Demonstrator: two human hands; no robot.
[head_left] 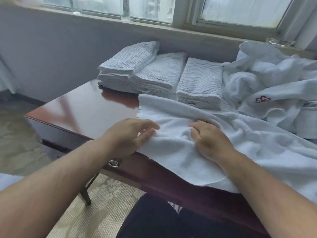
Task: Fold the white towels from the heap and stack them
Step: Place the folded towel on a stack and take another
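A white terry towel (173, 115) lies spread and rumpled across the near part of the dark wooden table (82, 109), its lower edge hanging over the front. My left hand (132, 134) touches the towel's left edge, thumb and fingers pinching the cloth. My right hand (209, 138) rests on the towel's middle with fingers curled into a bunched fold. Behind, three stacks of folded waffle-weave towels (200, 83) stand side by side. A heap of unfolded white towels (267, 79) fills the right, one showing a red embroidered emblem.
The table's left corner and front edge lie close to my left hand, with a metal drawer pull (114, 163) under the edge. A grey wall and window sill (154, 30) run behind the stacks. Patterned carpet (106, 194) lies below, and my dark-clothed lap (154, 219) sits under the table.
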